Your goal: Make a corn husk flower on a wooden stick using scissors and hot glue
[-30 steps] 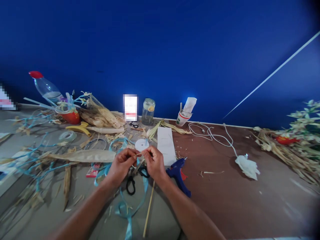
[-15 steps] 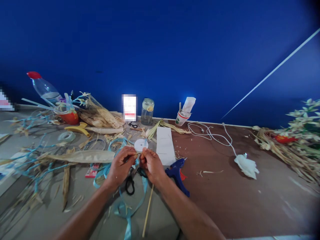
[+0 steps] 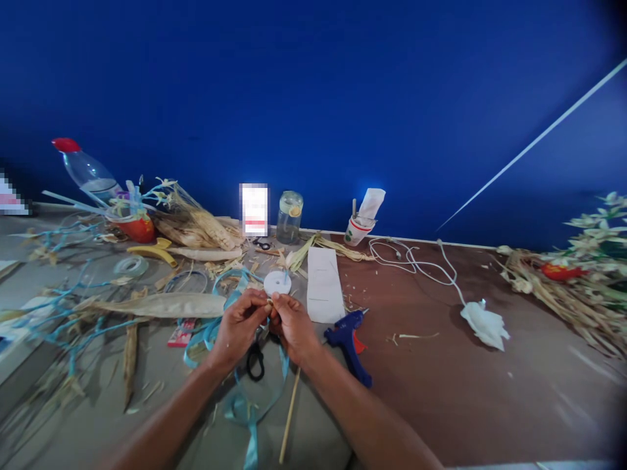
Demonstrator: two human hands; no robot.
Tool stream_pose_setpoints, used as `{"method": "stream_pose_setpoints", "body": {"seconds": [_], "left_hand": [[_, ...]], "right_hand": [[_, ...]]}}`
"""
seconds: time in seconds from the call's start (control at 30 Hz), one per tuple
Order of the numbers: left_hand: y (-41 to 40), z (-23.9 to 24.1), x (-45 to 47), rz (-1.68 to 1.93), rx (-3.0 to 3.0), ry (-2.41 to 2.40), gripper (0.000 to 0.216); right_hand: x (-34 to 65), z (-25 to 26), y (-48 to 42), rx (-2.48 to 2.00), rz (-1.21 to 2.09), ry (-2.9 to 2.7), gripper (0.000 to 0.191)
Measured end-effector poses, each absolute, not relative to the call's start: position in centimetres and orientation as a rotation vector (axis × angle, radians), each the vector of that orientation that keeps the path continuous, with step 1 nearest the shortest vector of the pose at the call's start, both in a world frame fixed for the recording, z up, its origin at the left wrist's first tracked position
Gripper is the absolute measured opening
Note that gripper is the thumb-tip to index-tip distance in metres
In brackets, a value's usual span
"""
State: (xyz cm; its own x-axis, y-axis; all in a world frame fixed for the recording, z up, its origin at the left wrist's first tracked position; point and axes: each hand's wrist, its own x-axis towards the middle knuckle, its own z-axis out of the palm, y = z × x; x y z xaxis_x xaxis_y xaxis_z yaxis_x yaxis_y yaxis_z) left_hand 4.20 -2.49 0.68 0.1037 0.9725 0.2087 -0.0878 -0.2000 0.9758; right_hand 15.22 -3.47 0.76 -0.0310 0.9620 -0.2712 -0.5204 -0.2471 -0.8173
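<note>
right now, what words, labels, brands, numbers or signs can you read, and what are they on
No text can be read.
Red packet: printing too small and blurred.
White cup: a green mark, no readable words.
Bright panel by the wall: pixelated, unreadable.

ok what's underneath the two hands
Showing past the left hand and right hand are a black scissors handle, light-blue ribbon and a thin tan stick. The hands hide much of the scissors, the stick's upper end and whatever lies directly below.
</note>
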Motion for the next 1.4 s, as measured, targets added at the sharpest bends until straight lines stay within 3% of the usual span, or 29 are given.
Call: {"method": "stream_pose_setpoints", "body": {"seconds": [0.2, 0.43, 0.53, 0.7, 0.93, 1.2, 1.4], "left_hand": [[-2.5, 1.0, 4.2, 1.251, 1.332, 0.99, 0.015], [-3.0, 2.1, 4.4, 1.074, 1.19, 0.929, 0.025], [-3.0, 2.0, 4.2, 1.022, 1.108, 0.87, 0.026], [-2.7, 2.0, 4.0, 0.967, 0.88, 0.805, 0.025], [-2.5, 1.4, 3.9, 0.883, 0.793, 0.766, 0.019], [-2.5, 1.4, 3.9, 0.91, 1.262, 0.961, 0.024], [-2.5, 1.7, 4.1, 1.032, 1.834, 1.145, 0.02]], "right_hand": [[15.1, -0.4, -3.6, -1.081, 1.506, -0.788, 0.051], [15.8, 0.7, -3.5, -1.04, 1.886, -0.71, 0.059], [17.0, 1.3, -3.1, -1.155, 1.829, -0.714, 0.059], [18.8, 2.5, -2.6, -1.022, 1.419, -0.914, 0.03], [19.0, 3.8, -3.1, -0.959, 1.144, -1.487, 0.009], [18.4, 3.0, -3.2, -1.15, 1.293, -1.307, 0.009], [17.7, 2.3, -3.3, -1.353, 1.135, -1.356, 0.012]]}}
